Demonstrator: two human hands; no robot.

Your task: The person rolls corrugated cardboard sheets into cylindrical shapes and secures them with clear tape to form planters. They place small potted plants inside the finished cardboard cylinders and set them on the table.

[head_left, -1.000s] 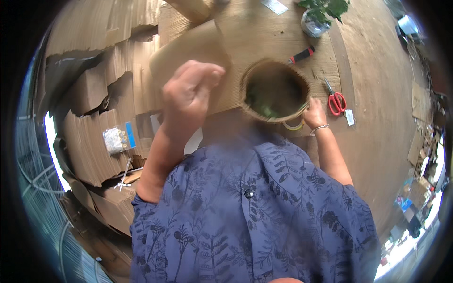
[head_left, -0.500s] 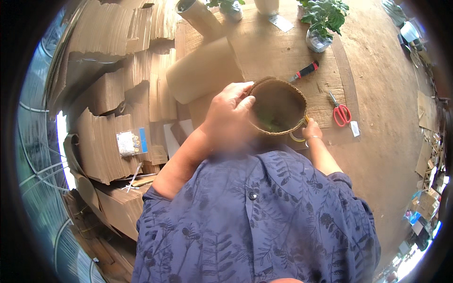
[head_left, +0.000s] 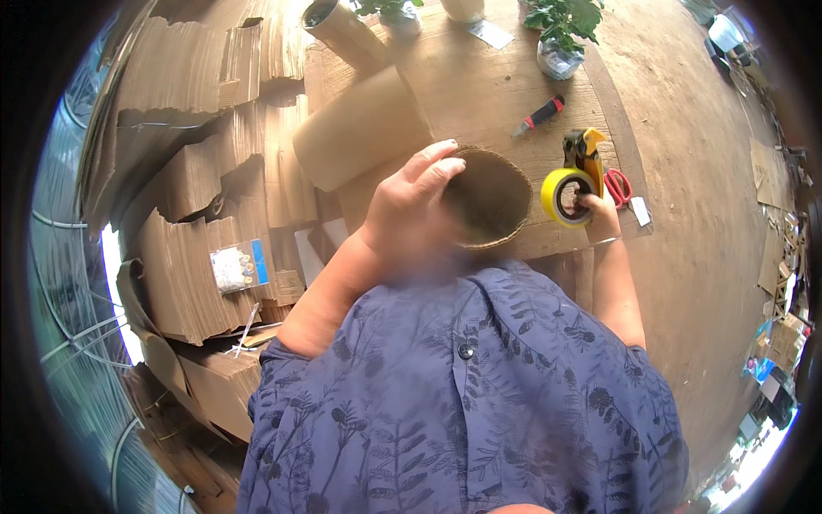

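A round brown cardboard tube (head_left: 492,193) stands upright in front of my chest, its wide mouth facing up and its inside dark. My left hand (head_left: 411,201) grips its left side, thumb and fingers at the rim. To the right of the tube and apart from it, my right hand (head_left: 602,221) holds a tape dispenser (head_left: 587,158) with a yellow roll of tape (head_left: 550,195). Red-handled scissors (head_left: 620,185) lie partly hidden behind the dispenser. Beyond the tube is a utility knife (head_left: 543,112) with a black and red handle.
Curled brown card (head_left: 364,128) and another tube (head_left: 342,34) lie at the table's far left. Potted plants (head_left: 561,62) stand along the far side. Stacked cardboard (head_left: 193,283) fills the left, with a bag of small parts (head_left: 239,267) on it. A white tag (head_left: 640,211) lies near the table's right edge.
My right hand has moved away from the tube to the right, and the dispenser, mostly hidden before, now shows fully. My left hand stays on the tube.
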